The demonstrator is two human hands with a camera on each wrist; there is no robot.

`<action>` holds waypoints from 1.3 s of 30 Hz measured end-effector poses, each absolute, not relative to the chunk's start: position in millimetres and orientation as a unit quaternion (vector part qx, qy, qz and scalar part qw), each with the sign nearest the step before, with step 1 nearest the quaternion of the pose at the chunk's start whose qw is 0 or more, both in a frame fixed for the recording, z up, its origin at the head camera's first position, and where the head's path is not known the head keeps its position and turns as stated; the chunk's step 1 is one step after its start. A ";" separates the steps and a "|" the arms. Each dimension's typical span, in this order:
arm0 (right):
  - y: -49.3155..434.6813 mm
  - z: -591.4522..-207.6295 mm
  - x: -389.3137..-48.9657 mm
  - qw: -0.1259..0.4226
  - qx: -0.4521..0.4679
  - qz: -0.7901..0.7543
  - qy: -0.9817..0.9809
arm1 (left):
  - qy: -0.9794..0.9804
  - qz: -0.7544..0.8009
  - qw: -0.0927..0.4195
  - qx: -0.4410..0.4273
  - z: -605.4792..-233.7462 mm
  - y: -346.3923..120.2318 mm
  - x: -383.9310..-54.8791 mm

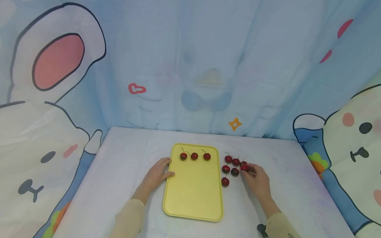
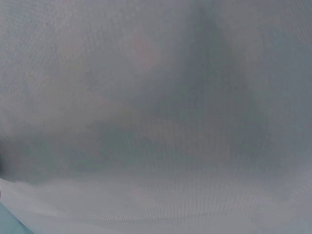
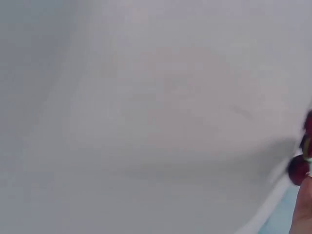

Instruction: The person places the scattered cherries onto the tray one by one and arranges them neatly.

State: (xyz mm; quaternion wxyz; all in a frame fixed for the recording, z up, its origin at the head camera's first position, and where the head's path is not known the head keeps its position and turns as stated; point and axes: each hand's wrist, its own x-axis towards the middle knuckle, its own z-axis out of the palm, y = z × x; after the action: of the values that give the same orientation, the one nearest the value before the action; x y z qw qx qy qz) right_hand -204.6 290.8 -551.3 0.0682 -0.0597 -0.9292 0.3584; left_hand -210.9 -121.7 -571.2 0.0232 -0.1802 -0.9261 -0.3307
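Note:
A yellow tray [image 1: 193, 198] lies on the table, with three red cherries [image 1: 194, 156] with stems in a row near its far edge. My left hand [image 1: 156, 173] rests at the tray's left rim, its thumb over the edge and its fingers fairly straight. To the right of the tray sits a loose group of several cherries [image 1: 226, 169]. At that group's right side my right hand [image 1: 257, 181] pinches a cherry [image 1: 244, 168] between thumb and fingers. In the right wrist view, a fingertip [image 3: 303, 207] and dark red cherries [image 3: 298, 169] show at the right edge.
A white cloth [image 1: 297, 185] covers the table. Behind it hangs a light blue curtain [image 1: 166, 109] with cartoon animals. A small dark object [image 1: 262, 228] lies beside the right sleeve [image 1: 279, 226]. The left wrist view shows mostly blurred, shaded cloth [image 2: 156, 200].

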 end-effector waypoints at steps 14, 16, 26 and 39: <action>183.3 -525.1 -211.7 0.046 0.040 0.424 -0.904 | -0.926 -0.332 0.022 -0.180 -572.5 -124.4 -210.1; 165.3 -525.4 -211.5 0.040 0.056 0.438 -0.896 | -0.927 -0.329 0.019 -0.181 -572.5 -124.9 -210.7; 101.6 -539.2 -211.8 0.006 0.123 0.429 -0.895 | -0.929 -0.322 0.021 -0.180 -571.8 -123.9 -212.1; 76.2 -548.5 -216.0 -0.012 0.151 0.376 -0.914 | -0.930 -0.310 0.030 -0.193 -570.3 -123.9 -215.0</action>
State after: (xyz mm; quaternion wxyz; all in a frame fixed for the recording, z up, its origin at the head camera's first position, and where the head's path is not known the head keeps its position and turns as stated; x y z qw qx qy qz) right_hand -216.0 76.2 -548.5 -0.0116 0.1511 -0.9142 0.3759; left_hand -215.0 -123.9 -570.3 0.0299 -0.1932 -0.9305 -0.3098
